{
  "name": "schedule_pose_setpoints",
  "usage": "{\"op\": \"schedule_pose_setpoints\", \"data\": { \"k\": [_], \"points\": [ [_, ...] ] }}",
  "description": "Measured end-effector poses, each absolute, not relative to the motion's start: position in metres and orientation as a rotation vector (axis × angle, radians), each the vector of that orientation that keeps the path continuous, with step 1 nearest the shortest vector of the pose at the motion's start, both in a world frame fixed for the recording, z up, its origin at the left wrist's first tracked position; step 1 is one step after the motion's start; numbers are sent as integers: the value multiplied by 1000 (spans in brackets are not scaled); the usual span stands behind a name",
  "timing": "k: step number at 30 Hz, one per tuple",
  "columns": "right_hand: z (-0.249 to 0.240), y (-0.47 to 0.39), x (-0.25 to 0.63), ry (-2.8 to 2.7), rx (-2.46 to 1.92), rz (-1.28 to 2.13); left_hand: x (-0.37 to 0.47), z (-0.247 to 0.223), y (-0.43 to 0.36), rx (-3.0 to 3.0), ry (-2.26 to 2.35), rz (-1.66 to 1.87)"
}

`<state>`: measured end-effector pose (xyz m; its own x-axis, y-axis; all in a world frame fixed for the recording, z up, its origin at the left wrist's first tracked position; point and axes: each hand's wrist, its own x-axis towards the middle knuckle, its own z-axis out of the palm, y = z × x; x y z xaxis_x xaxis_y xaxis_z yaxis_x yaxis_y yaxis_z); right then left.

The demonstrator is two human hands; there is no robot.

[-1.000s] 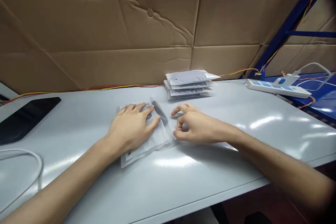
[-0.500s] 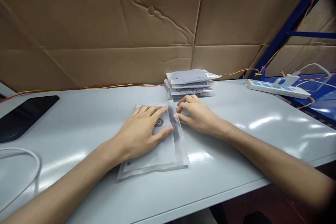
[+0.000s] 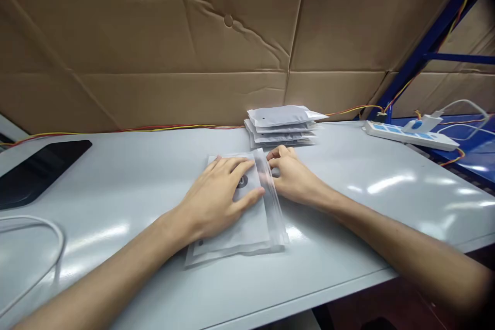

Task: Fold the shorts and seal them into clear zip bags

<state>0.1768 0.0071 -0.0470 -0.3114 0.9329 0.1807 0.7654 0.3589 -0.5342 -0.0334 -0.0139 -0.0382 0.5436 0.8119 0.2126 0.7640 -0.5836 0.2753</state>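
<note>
A frosted, translucent bag (image 3: 247, 227) with a dark round logo lies flat on the grey-white table. Spread over its top is my left hand (image 3: 222, 193), palm down with fingers apart. My right hand (image 3: 288, 172) is at the bag's right edge, fingers curled together with the thumb under or behind the clear strip; the fingertips are partly seen through the plastic. Behind the hands stands a stack of similar filled bags (image 3: 284, 117).
At the left lies a black flat device (image 3: 42, 172), with a white cable (image 3: 60, 247) in front of it. A white power strip (image 3: 412, 135) with a plugged-in adapter sits at the back right. Cardboard (image 3: 154, 36) rises behind the table.
The bag and both hands have shifted slightly to the right in view. My right fingers have moved under or behind the bag's edge strip.
</note>
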Motion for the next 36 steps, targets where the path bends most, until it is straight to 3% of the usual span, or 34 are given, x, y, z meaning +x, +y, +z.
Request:
{"op": "schedule_pose_setpoints", "data": {
  "k": [4,11,24,31,36],
  "points": [
    [-46,8,176,-2168,-1479,522,-34,-39,-14,2617,1364,469],
    [-31,8,187,-2368,-1488,294,-36,-40,-11,2563,1372,465],
    [-8,29,232,-2465,-2089,-308,-43,-48,-8,2612,1459,127],
    [-4,25,225,-2260,-2116,-353,-65,-34,7,2607,1605,-65],
    [-5,17,205,-2179,-1975,1,-67,-26,12,2630,1684,-37]
  ]
}}
